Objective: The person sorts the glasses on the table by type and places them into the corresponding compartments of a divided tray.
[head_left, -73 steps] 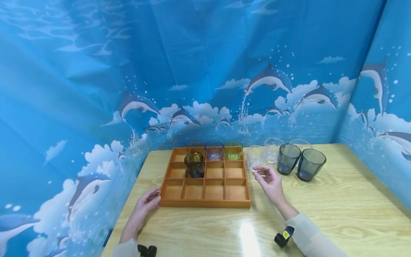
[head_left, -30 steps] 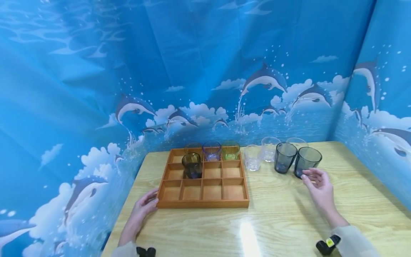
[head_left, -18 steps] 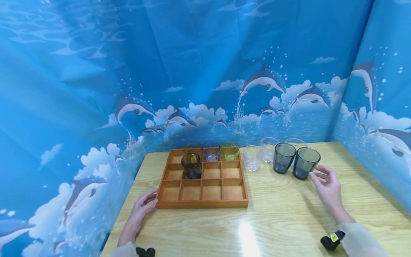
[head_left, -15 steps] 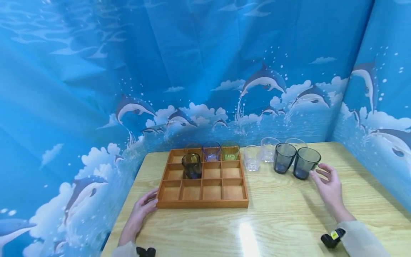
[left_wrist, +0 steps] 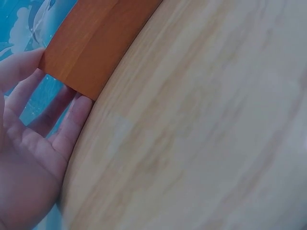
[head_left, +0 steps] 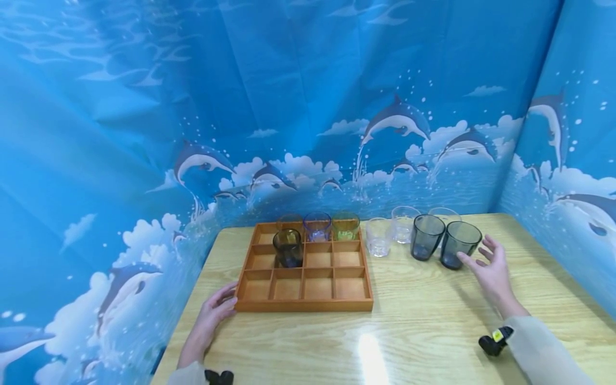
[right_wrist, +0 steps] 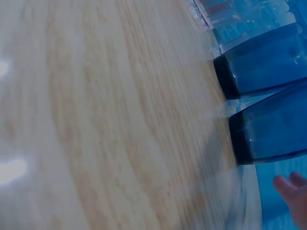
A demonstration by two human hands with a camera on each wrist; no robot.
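My left hand [head_left: 212,315] rests at the front left corner of a wooden compartment tray [head_left: 308,305], its fingertips touching the tray's side. In the left wrist view, straight fingers [left_wrist: 72,122] lie against the tray's end [left_wrist: 91,48]. My right hand [head_left: 492,272] is beside the rightmost grey glass [head_left: 459,246], fingers spread, thumb in front of it. In the right wrist view, fingertips [right_wrist: 286,187] show just below that glass [right_wrist: 273,132]. A second grey glass [head_left: 426,238] stands upright to its left.
Clear glasses [head_left: 378,238] stand between the tray and the grey ones; another clear glass [head_left: 446,212] is partly hidden behind. In the tray are a dark brown glass [head_left: 289,248], a blue-rimmed glass [head_left: 317,227], a green glass [head_left: 345,227] and an amber one behind. A dolphin-print curtain backs the table.
My right hand has left the clear glass by the tray and moved right to the rightmost grey glass, its fingers now spreading wider beside it. My left hand stays at the tray.
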